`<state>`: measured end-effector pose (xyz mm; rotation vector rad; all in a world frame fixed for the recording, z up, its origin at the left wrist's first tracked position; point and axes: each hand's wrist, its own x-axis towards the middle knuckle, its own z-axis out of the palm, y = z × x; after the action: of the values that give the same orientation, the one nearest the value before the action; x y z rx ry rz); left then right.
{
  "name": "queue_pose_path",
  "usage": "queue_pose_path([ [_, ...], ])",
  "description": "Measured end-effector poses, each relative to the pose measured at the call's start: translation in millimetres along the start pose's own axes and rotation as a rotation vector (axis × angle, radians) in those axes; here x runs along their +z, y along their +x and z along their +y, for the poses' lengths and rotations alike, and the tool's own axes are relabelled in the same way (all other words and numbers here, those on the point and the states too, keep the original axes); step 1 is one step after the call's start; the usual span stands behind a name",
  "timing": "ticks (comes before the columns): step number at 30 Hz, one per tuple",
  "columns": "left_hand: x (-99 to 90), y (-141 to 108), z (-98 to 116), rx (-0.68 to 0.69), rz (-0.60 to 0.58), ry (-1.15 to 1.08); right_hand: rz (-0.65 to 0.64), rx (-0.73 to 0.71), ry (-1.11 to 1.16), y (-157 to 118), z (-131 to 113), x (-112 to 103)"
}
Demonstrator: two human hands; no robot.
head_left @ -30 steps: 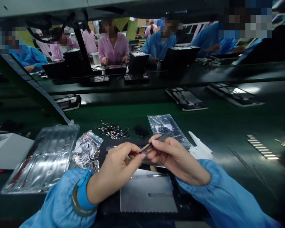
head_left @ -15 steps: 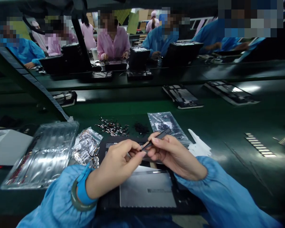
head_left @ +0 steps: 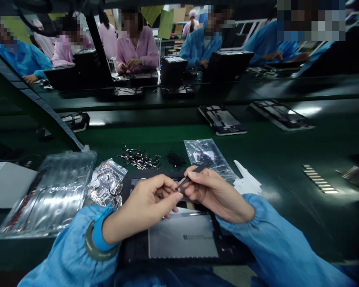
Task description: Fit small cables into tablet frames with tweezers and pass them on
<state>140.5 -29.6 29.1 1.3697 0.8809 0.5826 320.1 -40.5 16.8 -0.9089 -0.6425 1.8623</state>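
In the head view my right hand [head_left: 219,193] grips a pair of dark tweezers [head_left: 199,169], their tips pointing down and left. The tips meet a tiny black part [head_left: 177,189] at the fingertips of my left hand [head_left: 155,197]. Thumb and forefinger of that hand are pinched around this part, too small to identify. Below both hands lies an opened black tablet-like device [head_left: 134,249], with a flat silver battery [head_left: 182,237] in it. My hands and forearms cover some of the device.
Behind my hands lie loose cables [head_left: 139,158], small black parts [head_left: 176,159] and a clear bag [head_left: 211,155]. A bag of cables [head_left: 107,179] and a clear plastic tray [head_left: 60,191] are at left, white paper [head_left: 247,179] at right. Opened devices [head_left: 223,119] rest farther back; co-workers sit opposite.
The whole view has shifted slightly, so things on the bench appear a little farther left. Both hands keep their hold, and the tiny black part shows more clearly between the fingertips.
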Motion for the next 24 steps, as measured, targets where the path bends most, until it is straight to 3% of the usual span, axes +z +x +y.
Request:
queue_pose_path([
  [11, -3.9, -3.5, 4.0, -0.034, -0.093, -0.062, -0.016, -0.012, -0.010, -0.4, 1.3, -0.6],
  [24, -3.3, 1.8, 4.1, -0.110, -0.059, -0.154, -0.037, -0.010, -0.033, 2.2, 5.7, -1.7],
])
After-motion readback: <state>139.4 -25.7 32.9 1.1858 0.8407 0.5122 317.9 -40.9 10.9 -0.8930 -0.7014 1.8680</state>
